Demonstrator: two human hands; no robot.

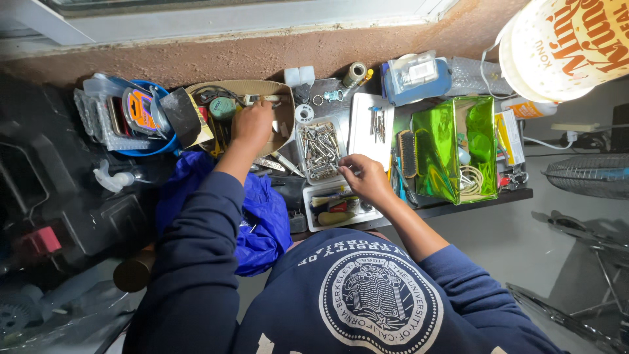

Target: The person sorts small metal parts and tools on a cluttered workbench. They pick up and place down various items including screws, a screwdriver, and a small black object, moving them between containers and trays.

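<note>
My left hand point(253, 124) reaches into the cardboard box point(262, 88), grip hidden; my right hand point(363, 178), fingers pinched narrow, rests just beside the tray of screws point(319, 149).

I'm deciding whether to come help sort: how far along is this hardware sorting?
Done: a clear tray heaped with metal screws and a few bits on the white tray. In hand: the left hand reaches into the cardboard box; the right hand hovers at the screw tray's edge. Left: the box's clutter remains.
</note>
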